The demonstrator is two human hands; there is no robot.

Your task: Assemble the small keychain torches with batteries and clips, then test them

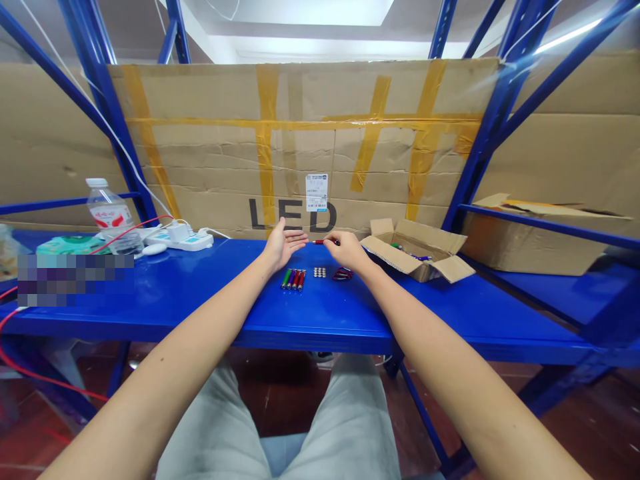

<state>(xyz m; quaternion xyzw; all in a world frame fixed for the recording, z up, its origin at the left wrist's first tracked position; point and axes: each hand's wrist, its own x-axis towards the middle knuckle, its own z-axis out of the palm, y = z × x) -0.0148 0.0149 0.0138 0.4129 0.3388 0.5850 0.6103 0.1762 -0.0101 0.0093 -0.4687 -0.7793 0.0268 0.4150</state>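
Pinched in the fingers of my right hand [346,248] is a small red metal tube [319,243], which looks like a mini flashlight body. Its end points left toward my left hand [285,245], which is open with the palm turned up and fingers stretched out, holding nothing. Below the left hand, several similar tubes [293,279] in green, purple and red lie side by side on the blue table [330,313]. Small round silver pieces [320,273], like button cells, sit in a neat grid to their right. Dark red-and-black loops [343,274] lie under the right hand.
An open cardboard box [420,250] holding small coloured pieces stands at right. On the left are a water bottle [111,213], a white power strip [185,239] and a teal packet [67,245]. A large cardboard sheet [220,160] closes off the back between blue posts [475,160].
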